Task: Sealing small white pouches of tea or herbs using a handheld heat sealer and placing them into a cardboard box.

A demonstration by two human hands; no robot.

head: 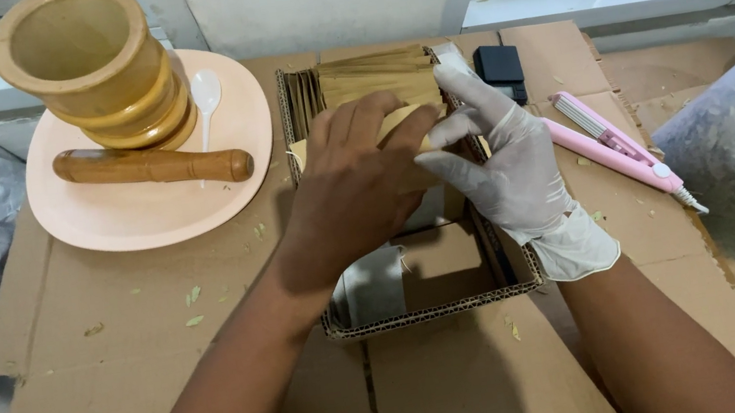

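Brown flat paper packet (pixel 402 124) lies crosswise over the shallow cardboard tray (pixel 432 311), touching its upright stack of packets (pixel 374 84) | bare left hand (pixel 355 189) covers it, fingers together on top | white-gloved right hand (pixel 507 166) pinches its right end | pink sealing tool (pixel 616 145) just right | wooden mortar (pixel 99 67) and wooden pestle (pixel 152 164) on peach plate (pixel 147 225), left.
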